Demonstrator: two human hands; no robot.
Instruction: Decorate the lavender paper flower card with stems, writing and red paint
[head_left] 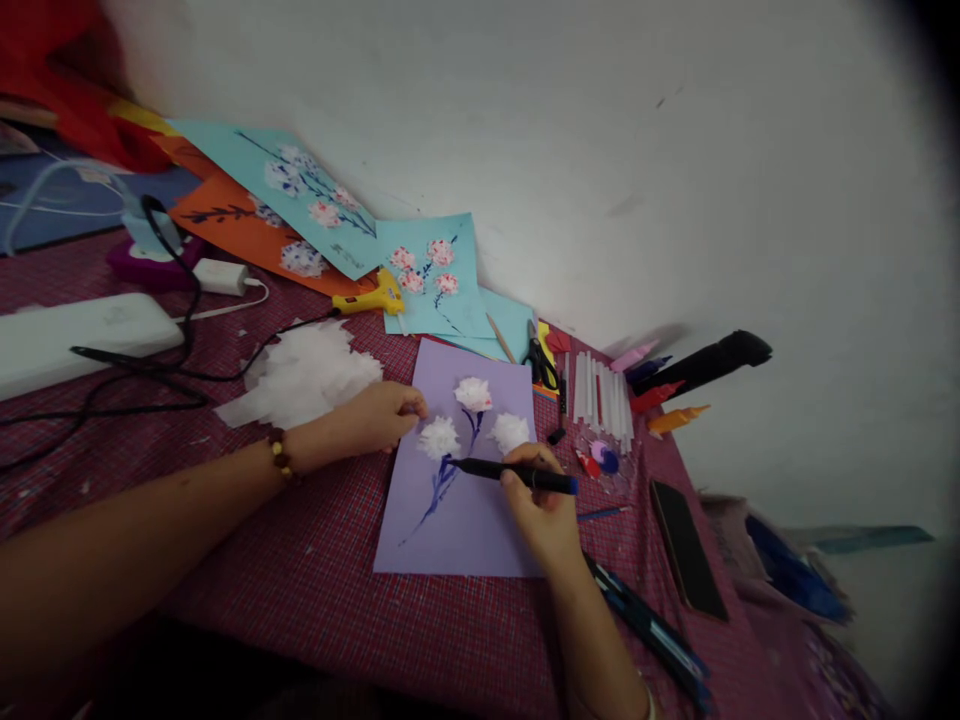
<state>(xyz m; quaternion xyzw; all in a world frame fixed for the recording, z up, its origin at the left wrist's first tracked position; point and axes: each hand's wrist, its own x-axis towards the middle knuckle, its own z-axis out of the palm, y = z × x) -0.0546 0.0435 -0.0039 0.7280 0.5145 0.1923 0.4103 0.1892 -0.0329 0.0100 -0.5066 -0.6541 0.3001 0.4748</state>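
Note:
My right hand (544, 505) grips a black marker with a blue end (536, 474). The marker's tip touches the blue stem drawn below the left flower on a purple sheet of paper (480, 540). Three fluffy white paper flowers sit on the sheet: one at the top (473, 393), one on the left (439, 437) and one on the right (510, 432), partly behind my right hand. My left hand (379, 415) rests at the sheet's left edge, its fingers loosely bent with a gap to the thumb. It holds nothing that I can see.
White tissue pieces (311, 370) lie left of the sheet. Behind are a yellow glue gun (371, 296) and finished flower sheets (431, 270). To the right are scissors (538, 360), glue sticks (600, 395) and a phone (688, 548). A black cable (150, 372) crosses the left side.

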